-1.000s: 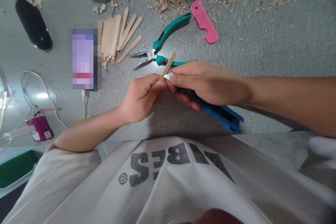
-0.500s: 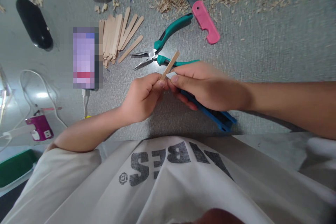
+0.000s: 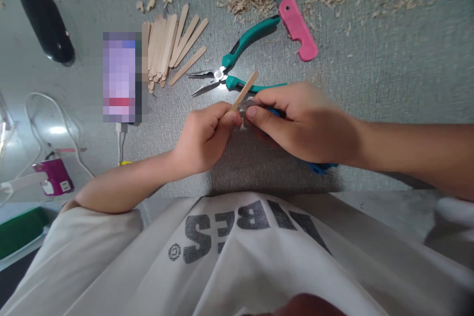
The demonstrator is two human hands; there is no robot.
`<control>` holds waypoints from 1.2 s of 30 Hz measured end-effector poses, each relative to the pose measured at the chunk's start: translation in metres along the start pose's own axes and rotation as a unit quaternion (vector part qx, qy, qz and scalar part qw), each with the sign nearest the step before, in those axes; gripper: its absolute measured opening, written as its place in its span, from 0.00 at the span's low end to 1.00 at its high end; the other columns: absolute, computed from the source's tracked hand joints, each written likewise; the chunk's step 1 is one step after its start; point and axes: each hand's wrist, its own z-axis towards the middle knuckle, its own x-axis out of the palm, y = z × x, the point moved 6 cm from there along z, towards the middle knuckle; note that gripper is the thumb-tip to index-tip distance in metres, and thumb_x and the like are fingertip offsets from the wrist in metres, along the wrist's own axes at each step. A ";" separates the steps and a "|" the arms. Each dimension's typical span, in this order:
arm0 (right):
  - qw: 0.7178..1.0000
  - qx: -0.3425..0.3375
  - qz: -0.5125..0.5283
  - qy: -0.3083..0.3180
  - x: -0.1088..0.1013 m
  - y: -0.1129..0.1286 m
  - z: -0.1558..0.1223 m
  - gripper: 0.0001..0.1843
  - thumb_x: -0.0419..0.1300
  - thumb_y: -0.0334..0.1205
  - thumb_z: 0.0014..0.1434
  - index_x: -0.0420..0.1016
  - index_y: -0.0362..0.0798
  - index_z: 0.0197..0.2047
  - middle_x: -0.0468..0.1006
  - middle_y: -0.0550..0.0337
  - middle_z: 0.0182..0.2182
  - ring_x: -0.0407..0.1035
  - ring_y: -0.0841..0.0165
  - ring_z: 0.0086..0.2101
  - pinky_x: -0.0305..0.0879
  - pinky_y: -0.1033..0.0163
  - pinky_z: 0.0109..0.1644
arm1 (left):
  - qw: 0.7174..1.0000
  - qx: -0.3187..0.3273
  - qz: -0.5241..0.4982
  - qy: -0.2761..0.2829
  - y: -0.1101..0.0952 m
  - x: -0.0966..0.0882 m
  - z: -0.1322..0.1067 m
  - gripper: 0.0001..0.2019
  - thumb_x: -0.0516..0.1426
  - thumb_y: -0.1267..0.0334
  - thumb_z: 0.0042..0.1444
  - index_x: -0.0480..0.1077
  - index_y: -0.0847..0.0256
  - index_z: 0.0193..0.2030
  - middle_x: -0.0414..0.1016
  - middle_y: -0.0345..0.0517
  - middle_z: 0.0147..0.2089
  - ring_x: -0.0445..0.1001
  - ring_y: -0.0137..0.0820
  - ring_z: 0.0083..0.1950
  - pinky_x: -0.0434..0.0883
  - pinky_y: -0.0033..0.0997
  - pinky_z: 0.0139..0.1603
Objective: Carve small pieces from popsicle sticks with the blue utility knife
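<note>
Stick [image 3: 247,88], middle of frame; left hand [image 3: 203,133] pinches it; right hand [image 3: 299,121] curls round blue cutter [image 3: 276,112]; blade [image 3: 247,104] near stick; push blade softly, away from left hand

Tan stick [image 3: 245,91], apparently blue tool [image 3: 320,166], teal-handled pliers [image 3: 226,62], pink-handled knife [image 3: 294,20], black-lettered white shirt [image 3: 244,266]

The left hand [image 3: 206,132] holds a wooden stick [image 3: 245,91], the right hand [image 3: 305,121] apparently a blue cutter [image 3: 320,167].
</note>
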 end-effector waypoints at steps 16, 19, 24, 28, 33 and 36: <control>0.990 -0.138 -0.016 -0.026 -0.022 0.030 -0.022 0.24 0.52 0.60 0.84 0.73 0.51 0.43 0.74 0.64 0.30 0.66 0.69 0.28 0.60 0.56 0.38 | 0.993 -0.030 -0.114 -0.024 0.008 -0.001 0.001 0.23 0.56 0.43 0.80 0.73 0.55 0.37 0.66 0.34 0.20 0.64 0.25 0.19 0.62 0.29 0.21; 0.992 -0.105 0.044 0.053 -0.015 0.020 -0.014 0.27 0.50 0.61 0.85 0.70 0.51 0.39 0.70 0.64 0.27 0.65 0.68 0.29 0.58 0.57 0.37 | 0.991 -0.020 -0.128 -0.021 0.010 0.000 0.000 0.22 0.57 0.43 0.80 0.75 0.55 0.39 0.66 0.33 0.20 0.62 0.24 0.18 0.60 0.28 0.20; 0.991 -0.032 0.099 0.084 0.000 0.006 -0.006 0.19 0.57 0.46 0.82 0.65 0.52 0.36 0.66 0.67 0.24 0.60 0.69 0.26 0.52 0.59 0.34 | 0.992 -0.007 -0.122 -0.025 0.010 0.000 -0.001 0.22 0.58 0.44 0.80 0.74 0.55 0.37 0.65 0.33 0.21 0.61 0.23 0.18 0.59 0.27 0.19; 0.993 -0.064 0.070 0.065 0.002 0.007 -0.004 0.20 0.60 0.42 0.78 0.60 0.52 0.32 0.59 0.67 0.26 0.54 0.70 0.29 0.49 0.58 0.36 | 0.995 -0.011 -0.097 -0.037 0.008 -0.001 -0.002 0.23 0.57 0.43 0.80 0.74 0.56 0.37 0.66 0.35 0.22 0.63 0.24 0.20 0.61 0.28 0.22; 0.993 -0.078 0.012 0.088 0.001 0.011 -0.005 0.20 0.58 0.41 0.77 0.58 0.52 0.32 0.60 0.66 0.26 0.53 0.69 0.30 0.47 0.56 0.39 | 0.998 -0.007 -0.055 -0.042 0.005 -0.002 -0.003 0.23 0.55 0.45 0.81 0.75 0.57 0.38 0.69 0.38 0.24 0.66 0.27 0.25 0.64 0.30 0.26; 0.994 -0.075 0.006 0.084 0.000 0.014 -0.004 0.22 0.58 0.42 0.77 0.55 0.53 0.31 0.60 0.66 0.26 0.54 0.68 0.30 0.47 0.55 0.40 | 0.999 -0.005 -0.025 -0.042 0.003 -0.003 -0.003 0.23 0.55 0.44 0.81 0.75 0.57 0.38 0.76 0.42 0.30 0.73 0.30 0.32 0.70 0.32 0.31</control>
